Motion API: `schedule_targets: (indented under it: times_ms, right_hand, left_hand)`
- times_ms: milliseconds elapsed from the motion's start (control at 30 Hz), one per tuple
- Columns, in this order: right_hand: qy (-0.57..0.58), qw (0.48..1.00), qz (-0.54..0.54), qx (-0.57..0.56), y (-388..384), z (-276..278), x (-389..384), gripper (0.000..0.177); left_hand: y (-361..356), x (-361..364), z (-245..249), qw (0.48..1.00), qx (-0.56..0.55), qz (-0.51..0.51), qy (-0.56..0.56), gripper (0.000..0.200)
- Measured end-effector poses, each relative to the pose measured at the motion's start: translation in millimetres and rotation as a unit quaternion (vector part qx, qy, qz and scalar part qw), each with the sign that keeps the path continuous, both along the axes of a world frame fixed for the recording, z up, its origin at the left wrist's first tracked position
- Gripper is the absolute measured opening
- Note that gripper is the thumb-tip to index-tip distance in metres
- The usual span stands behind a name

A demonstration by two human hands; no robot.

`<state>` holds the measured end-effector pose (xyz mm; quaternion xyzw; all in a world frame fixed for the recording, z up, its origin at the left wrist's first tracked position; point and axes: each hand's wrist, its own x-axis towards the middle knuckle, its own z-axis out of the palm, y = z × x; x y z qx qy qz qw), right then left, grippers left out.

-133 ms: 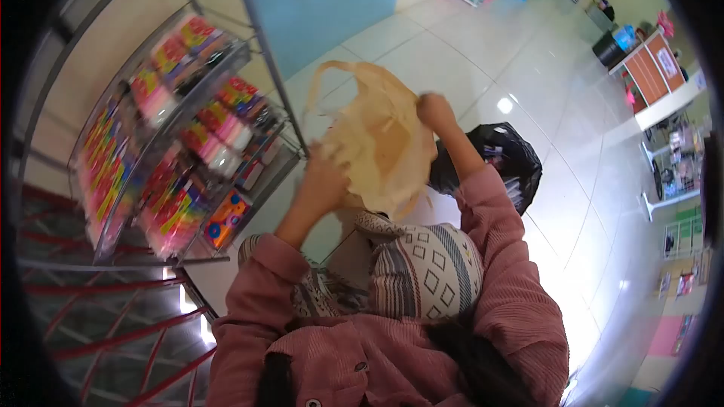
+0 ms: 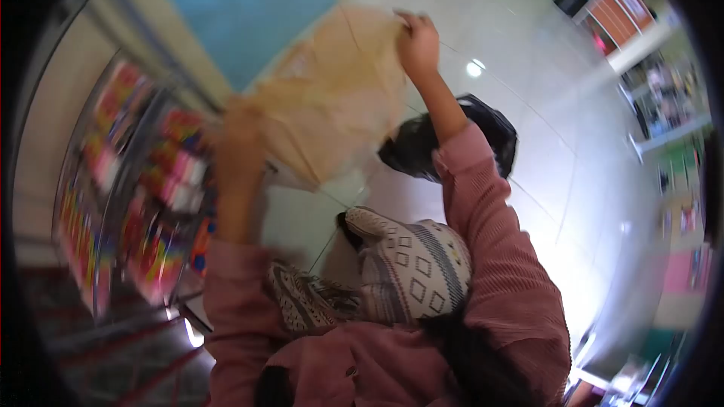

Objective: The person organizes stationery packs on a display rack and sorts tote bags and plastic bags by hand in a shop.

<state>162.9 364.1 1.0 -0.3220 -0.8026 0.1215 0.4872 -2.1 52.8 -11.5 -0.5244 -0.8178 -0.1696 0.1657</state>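
Note:
A pale yellow plastic bag (image 2: 332, 90) is spread out in the air between my two hands, above the tiled floor. My right hand (image 2: 419, 44) is closed on its upper right edge, with fingertips at the corner. My left hand (image 2: 243, 132) is at the bag's left edge, blurred by motion; it seems closed round the plastic, though single fingers do not show clearly. Below my right forearm a black plastic bag (image 2: 486, 132) rests on the floor, partly covered by the arm.
Close on the left stands a metal rack (image 2: 151, 173) hung with colourful packets (image 2: 162, 234). Under it are dark red bars. My knee in patterned cloth (image 2: 415, 264) is below the bag. A blue panel (image 2: 249, 7) stands ahead, and shelves (image 2: 664, 98) line the far right.
Both hands have moved up and apart, the left one leftward. The yellow bag, crumpled with a handle loop showing before, is now stretched flatter and higher. The view has shifted slightly.

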Motion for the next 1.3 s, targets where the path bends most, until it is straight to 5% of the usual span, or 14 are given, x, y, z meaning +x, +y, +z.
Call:
schedule_targets:
  times_ms: [67,100,200,300,367,433,533,700,733,1133,1300]
  right_hand:
    - [0.125,0.990,-0.005,0.057,13,36,13,0.034]
    - [0.150,0.986,-0.011,0.065,18,36,20,0.034]
    - [0.003,0.999,-0.044,-0.012,34,-9,34,0.040]
    - [-0.167,0.981,0.055,-0.082,55,-46,55,0.042]
    - [-0.160,0.971,0.145,-0.105,45,-27,97,0.038]
    - [-0.140,0.970,0.136,-0.145,31,2,141,0.023]
    - [-0.268,0.932,0.089,-0.227,-16,25,196,0.022]
    - [-0.548,0.832,0.082,0.038,-61,-35,264,0.051]
    - [-0.585,0.807,0.075,0.020,-65,-41,271,0.059]
    - [-0.593,0.800,0.087,-0.032,-47,-66,274,0.055]
    - [-0.637,0.765,0.074,-0.060,-43,-92,277,0.076]
  left_hand:
    - [16,-8,39,0.978,0.144,0.013,0.150,0.027]
    - [22,-4,31,0.986,0.099,0.027,0.129,0.029]
    - [34,-3,-1,0.993,-0.035,0.076,0.084,0.032]
    - [41,-8,-37,0.987,-0.119,0.094,0.054,0.033]
    - [38,-7,-52,0.985,-0.134,0.091,0.065,0.034]
    - [34,-13,-79,0.988,-0.146,0.022,0.054,0.033]
    - [36,-11,-95,0.986,-0.129,-0.103,0.011,0.029]
    - [45,27,-84,0.945,-0.154,-0.244,-0.153,0.018]
    - [46,32,-85,0.942,-0.142,-0.260,-0.161,0.015]
    - [48,88,-78,0.905,-0.044,-0.359,-0.224,0.019]
    - [45,96,-87,0.897,-0.031,-0.369,-0.242,0.021]
